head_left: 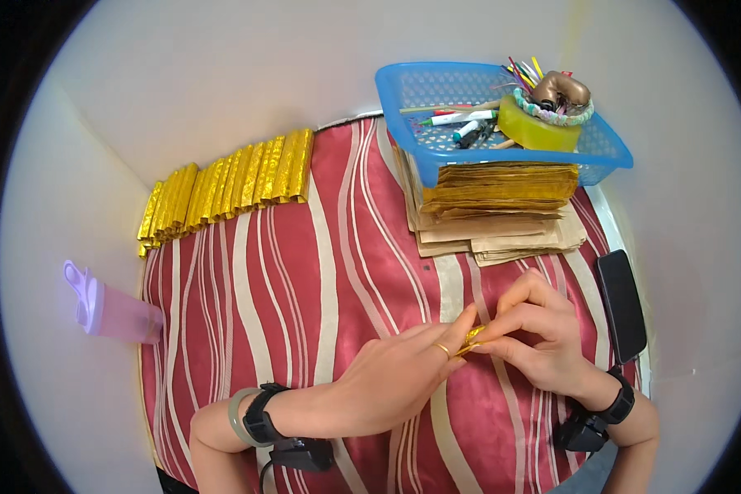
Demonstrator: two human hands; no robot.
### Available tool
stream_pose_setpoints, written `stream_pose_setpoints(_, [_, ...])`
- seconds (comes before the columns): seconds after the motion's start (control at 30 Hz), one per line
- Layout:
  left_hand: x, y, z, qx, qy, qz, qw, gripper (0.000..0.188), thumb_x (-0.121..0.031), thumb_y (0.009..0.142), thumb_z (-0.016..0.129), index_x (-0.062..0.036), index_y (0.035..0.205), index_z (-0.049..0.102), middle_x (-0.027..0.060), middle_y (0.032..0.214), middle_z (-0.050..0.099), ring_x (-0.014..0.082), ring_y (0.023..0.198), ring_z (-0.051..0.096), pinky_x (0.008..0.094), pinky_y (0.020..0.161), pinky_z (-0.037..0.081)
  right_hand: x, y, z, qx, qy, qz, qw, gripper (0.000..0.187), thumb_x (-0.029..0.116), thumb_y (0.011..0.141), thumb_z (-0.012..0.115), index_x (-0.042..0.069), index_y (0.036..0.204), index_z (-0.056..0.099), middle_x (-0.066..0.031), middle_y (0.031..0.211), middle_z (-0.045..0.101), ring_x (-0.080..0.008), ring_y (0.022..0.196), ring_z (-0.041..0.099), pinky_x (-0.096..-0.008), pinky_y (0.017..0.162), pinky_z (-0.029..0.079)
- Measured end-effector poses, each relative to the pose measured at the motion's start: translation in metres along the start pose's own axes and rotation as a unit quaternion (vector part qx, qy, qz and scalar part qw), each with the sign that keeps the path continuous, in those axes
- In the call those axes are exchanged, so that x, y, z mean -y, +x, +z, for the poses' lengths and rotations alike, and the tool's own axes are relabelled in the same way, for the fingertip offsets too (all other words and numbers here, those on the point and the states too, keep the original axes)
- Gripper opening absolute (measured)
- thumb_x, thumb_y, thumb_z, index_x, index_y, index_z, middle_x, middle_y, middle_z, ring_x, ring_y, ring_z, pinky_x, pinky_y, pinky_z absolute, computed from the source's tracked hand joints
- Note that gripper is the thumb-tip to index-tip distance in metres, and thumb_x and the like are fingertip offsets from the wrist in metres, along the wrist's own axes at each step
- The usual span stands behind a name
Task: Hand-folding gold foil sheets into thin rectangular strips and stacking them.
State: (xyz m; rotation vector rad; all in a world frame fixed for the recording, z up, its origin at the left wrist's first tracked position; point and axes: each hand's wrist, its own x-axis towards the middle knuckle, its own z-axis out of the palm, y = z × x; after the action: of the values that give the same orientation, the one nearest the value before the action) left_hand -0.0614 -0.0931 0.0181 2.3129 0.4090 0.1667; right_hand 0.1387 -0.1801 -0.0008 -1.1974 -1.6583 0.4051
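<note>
Near the front right of the cloth, my left hand (399,372) and my right hand (543,336) meet over a small folded piece of gold paper (473,334). The fingers of my left hand wrap around it and hide most of it. My right thumb and fingertips pinch its exposed end. At the back left lie several gold paper rolls (251,177), packed side by side in a slanting row. A stack of gold and brown paper sheets (498,218) rests beyond my right hand.
A blue plastic basket (399,81) stands behind the sheets, with markers (463,118), a yellow tape roll (538,132) and small items inside. A purple bottle (123,313) is at the left edge, a black phone (622,306) at the right. Striped red cloth (300,305) covers the table; white walls surround it.
</note>
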Motion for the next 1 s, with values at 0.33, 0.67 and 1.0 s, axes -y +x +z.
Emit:
stream_pose_setpoints(0.33, [0.044, 0.012, -0.023, -0.15, -0.027, -0.002, 0.988, 0.028, -0.003, 0.083, 0.07, -0.006, 0.111, 0.072, 0.0092, 0.104, 0.069, 0.0154, 0.089, 0.061, 0.0276, 0.073, 0.05, -0.027, -0.006, -0.021, 0.002, 0.11, 0.31, 0.944, 0.012, 0.01, 0.084, 0.074, 0.002, 0.093, 0.072, 0.0003, 0.085, 0.054, -0.005, 0.068, 0.048, -0.0207, 0.061, 0.039])
stream_pose_setpoints(0.67, [0.026, 0.009, -0.031, -0.068, -0.035, -0.025, 0.997, 0.034, -0.006, 0.08, 0.075, -0.005, 0.113, 0.066, 0.0064, 0.112, 0.06, 0.0158, 0.096, 0.059, 0.0293, 0.082, 0.051, -0.022, -0.004, -0.02, 0.002, -0.095, 0.074, 0.993, 0.027, 0.009, 0.079, 0.075, 0.005, 0.105, 0.07, -0.0088, 0.098, 0.059, -0.0215, 0.092, 0.058, -0.0311, 0.081, 0.047])
stream_pose_setpoints(1.0, [0.035, 0.007, -0.033, -0.053, -0.022, -0.041, 0.998, 0.04, -0.014, 0.078, 0.078, -0.0064, 0.115, 0.063, 0.0073, 0.106, 0.061, 0.021, 0.095, 0.061, 0.0319, 0.079, 0.051, -0.033, -0.001, -0.015, 0.084, -0.097, 0.03, 0.991, 0.03, 0.006, 0.078, 0.074, 0.004, 0.107, 0.07, -0.0086, 0.103, 0.064, -0.0247, 0.097, 0.061, -0.0343, 0.083, 0.049])
